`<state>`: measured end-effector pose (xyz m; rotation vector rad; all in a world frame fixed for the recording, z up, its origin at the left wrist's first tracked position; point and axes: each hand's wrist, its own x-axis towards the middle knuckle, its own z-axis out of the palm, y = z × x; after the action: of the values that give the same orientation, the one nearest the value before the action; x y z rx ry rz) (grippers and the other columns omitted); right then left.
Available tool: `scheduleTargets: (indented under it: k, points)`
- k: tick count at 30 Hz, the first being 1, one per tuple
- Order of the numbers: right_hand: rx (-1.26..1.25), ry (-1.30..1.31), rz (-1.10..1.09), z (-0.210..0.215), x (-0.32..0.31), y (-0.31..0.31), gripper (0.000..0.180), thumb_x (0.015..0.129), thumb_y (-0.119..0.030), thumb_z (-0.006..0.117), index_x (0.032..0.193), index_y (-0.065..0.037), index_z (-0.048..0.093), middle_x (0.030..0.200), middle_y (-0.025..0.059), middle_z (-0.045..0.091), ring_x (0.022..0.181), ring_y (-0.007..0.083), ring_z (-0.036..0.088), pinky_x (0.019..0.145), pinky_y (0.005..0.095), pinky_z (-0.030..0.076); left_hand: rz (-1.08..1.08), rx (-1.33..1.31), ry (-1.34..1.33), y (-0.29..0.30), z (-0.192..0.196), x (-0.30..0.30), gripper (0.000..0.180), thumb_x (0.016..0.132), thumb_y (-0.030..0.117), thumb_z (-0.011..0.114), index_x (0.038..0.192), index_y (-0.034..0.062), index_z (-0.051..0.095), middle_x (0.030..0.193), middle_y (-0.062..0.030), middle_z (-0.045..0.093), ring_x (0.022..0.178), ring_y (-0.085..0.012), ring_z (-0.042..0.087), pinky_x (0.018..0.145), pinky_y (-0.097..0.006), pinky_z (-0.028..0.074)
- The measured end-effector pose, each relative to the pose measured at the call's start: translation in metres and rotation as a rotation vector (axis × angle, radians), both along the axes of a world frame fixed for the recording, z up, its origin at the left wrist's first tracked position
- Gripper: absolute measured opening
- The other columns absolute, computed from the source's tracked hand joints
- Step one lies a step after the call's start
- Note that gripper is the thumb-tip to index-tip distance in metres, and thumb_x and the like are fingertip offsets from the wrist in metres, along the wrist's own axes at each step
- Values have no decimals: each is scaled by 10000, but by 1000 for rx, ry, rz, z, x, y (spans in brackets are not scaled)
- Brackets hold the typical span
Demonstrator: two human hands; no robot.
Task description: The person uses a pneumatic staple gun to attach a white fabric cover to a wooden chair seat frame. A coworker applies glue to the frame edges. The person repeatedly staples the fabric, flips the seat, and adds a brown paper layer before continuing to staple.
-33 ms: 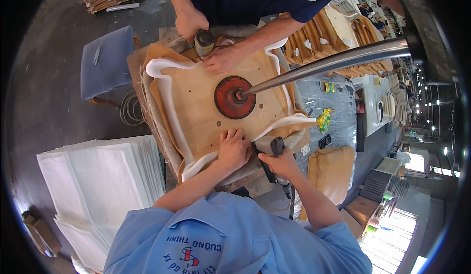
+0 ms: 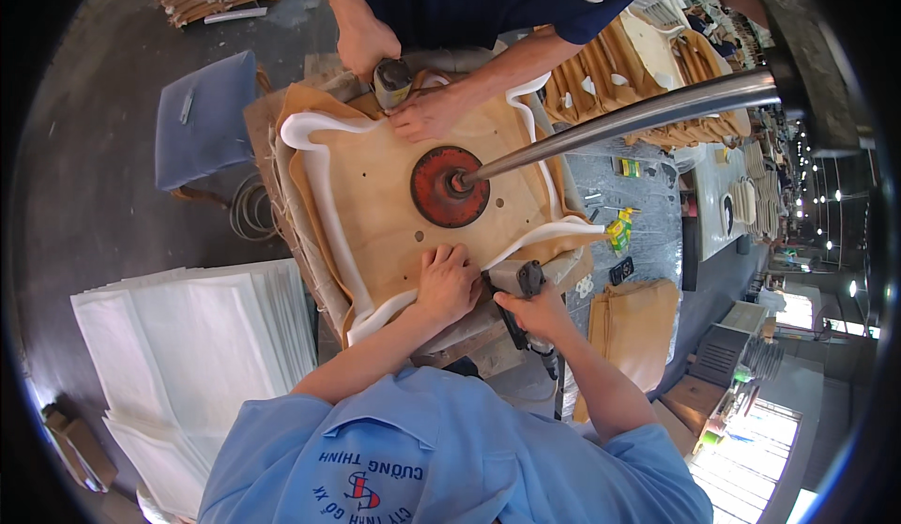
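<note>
A plywood seat panel (image 2: 385,196) lies on a workbench, with white foam edging (image 2: 319,186) and tan covering (image 2: 298,111) folded up around its rim. A red round press pad (image 2: 449,186) on a steel arm (image 2: 638,116) holds the panel down at its centre. My left hand (image 2: 449,285) presses flat on the panel's near edge, over the foam. Just right of it, my right hand (image 2: 537,313) grips a grey staple gun (image 2: 516,285) pointed at that edge. Across the bench, a co-worker's hand (image 2: 364,44) holds another staple gun (image 2: 391,80), and their other hand (image 2: 427,116) presses on the far edge.
A tall stack of white sheets (image 2: 188,355) stands at my left. A blue-grey cushioned stool (image 2: 202,121) and a coiled hose (image 2: 249,210) are left of the bench. Stacked wooden seat panels (image 2: 657,74) fill the upper right. Tan cut pieces (image 2: 638,327) lie at lower right.
</note>
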<state>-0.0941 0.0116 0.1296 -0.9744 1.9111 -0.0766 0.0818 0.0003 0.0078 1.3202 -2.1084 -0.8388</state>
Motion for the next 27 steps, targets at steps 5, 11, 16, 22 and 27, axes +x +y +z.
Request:
scheduleTargets:
  k: [5, 11, 16, 22, 27]
  points:
    - [-14, -88, -6, -6, -15, 8, 341, 886, -289, 860, 1008, 1, 729, 682, 26, 671, 536, 118, 616, 517, 324, 490, 1, -60, 4, 6, 9, 13, 174, 832, 310, 807, 865, 146, 759, 1041, -69, 587, 1098, -314, 523, 952, -492, 392]
    - [-67, -222, -44, -5, -6, 12, 279, 901, -249, 847, 965, -10, 716, 678, 12, 652, 530, 98, 584, 506, 304, 452, 27, -51, 31, -1, -2, 12, 149, 827, 284, 803, 867, 150, 755, 1069, -66, 586, 1128, -316, 511, 981, -505, 372]
    - [-18, -98, 1, -8, 4, 5, 308, 901, -266, 840, 939, 10, 709, 686, 23, 663, 533, 111, 604, 511, 313, 481, 5, -34, -12, -1, -2, 12, 153, 807, 255, 801, 895, 143, 747, 1098, -68, 581, 1133, -320, 512, 984, -502, 375]
    - [-60, -161, -15, -5, -3, 7, 312, 907, -261, 837, 977, 12, 704, 698, 17, 660, 537, 110, 604, 513, 308, 483, 2, -73, 63, 1, 7, 25, 237, 810, 259, 807, 960, 87, 742, 1190, -95, 595, 1235, -339, 509, 1114, -537, 349]
    - [-60, -213, -19, 2, 5, 14, 316, 910, -248, 841, 1038, 6, 702, 722, 10, 658, 549, 100, 602, 514, 298, 483, 15, -22, 77, 3, -3, 23, 245, 831, 238, 782, 996, 63, 738, 1224, -101, 595, 1277, -335, 497, 1200, -563, 297]
